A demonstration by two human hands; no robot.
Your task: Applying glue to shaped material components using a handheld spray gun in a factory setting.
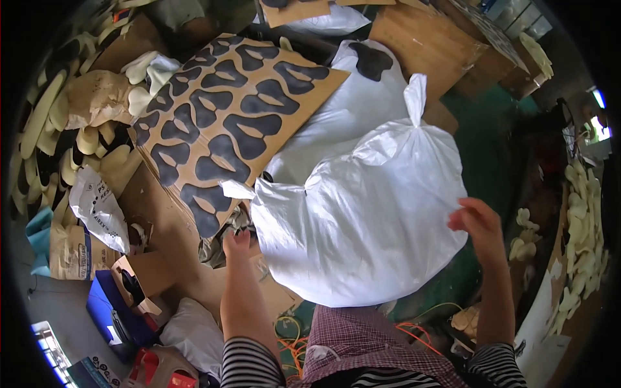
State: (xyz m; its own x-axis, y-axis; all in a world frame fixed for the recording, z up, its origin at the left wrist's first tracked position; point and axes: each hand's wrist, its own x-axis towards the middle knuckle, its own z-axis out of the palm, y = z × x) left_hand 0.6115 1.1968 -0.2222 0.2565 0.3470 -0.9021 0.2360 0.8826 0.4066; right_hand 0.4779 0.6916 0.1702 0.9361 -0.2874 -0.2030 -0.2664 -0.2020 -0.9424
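One tied white sack between left hand, grip impossible to tell, and right hand, grip apart; just beyond, second sack, cardboard under black cutouts.

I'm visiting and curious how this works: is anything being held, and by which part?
No clear hold shows. The right hand is at the white sack's right side, the left hand near its left; contact can't be told.
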